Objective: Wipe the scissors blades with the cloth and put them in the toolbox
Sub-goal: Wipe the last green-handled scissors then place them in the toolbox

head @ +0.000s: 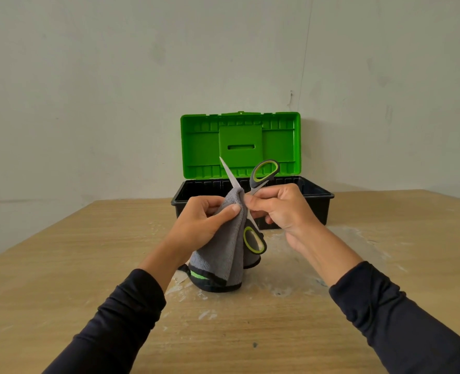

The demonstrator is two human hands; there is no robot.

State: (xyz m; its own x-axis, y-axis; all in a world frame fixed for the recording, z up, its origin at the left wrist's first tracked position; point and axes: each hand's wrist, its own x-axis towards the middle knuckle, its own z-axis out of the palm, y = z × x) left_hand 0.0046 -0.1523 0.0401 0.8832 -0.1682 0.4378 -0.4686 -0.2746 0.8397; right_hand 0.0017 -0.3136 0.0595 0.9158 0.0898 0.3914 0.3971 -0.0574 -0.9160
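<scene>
Fingers [230,210] of my left hand [196,225] pinch the grey cloth [223,255] around one blade, while my right hand [282,209] curls round the scissors [262,175] near the pivot, blades spread wide open. I see the cloth's lower edge drape onto the wooden table [61,265], which shows pale smears. Beyond stands the toolbox [315,198], green lid [239,144] raised against a plain wall [88,76].

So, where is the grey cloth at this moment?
In the head view, the grey cloth hangs at centre above the table, held by the left hand around a blade of the open scissors, in front of the toolbox.
</scene>
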